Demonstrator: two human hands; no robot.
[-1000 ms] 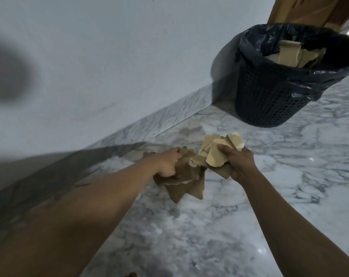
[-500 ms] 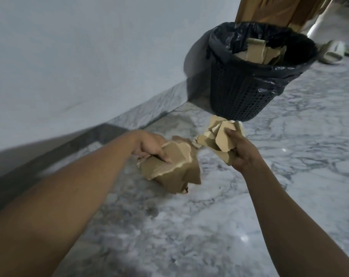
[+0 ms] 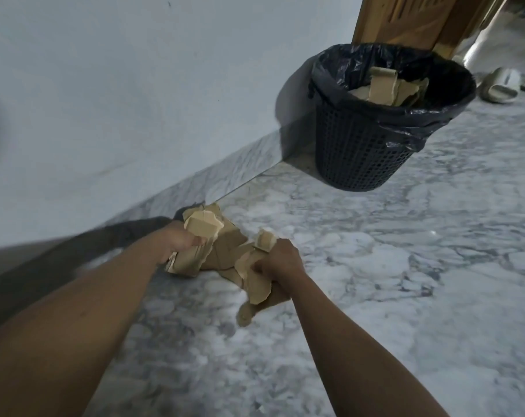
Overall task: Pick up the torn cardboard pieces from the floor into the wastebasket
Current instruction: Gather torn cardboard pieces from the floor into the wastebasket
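Note:
Both hands hold torn brown cardboard pieces low over the marble floor (image 3: 390, 281). My left hand (image 3: 180, 240) grips a bunch of cardboard pieces (image 3: 202, 228) near the wall's base. My right hand (image 3: 277, 261) grips another bunch of cardboard pieces (image 3: 255, 288), which hang below my fist. More cardboard (image 3: 228, 251) lies between the two hands; whether it rests on the floor I cannot tell. The black mesh wastebasket (image 3: 360, 155), lined with a black bag, stands upright at the upper right against the wall, with cardboard pieces (image 3: 383, 85) inside it.
A white wall (image 3: 135, 85) with a marble skirting runs along the left. A wooden door frame (image 3: 411, 19) rises behind the basket. A pale slipper (image 3: 500, 85) lies on the floor at the far right. Open marble floor spreads to the right.
Both hands have come closer together and lower in the view. The right hand's cardboard bunch now hangs below the fist. The basket has shifted farther up and right in view.

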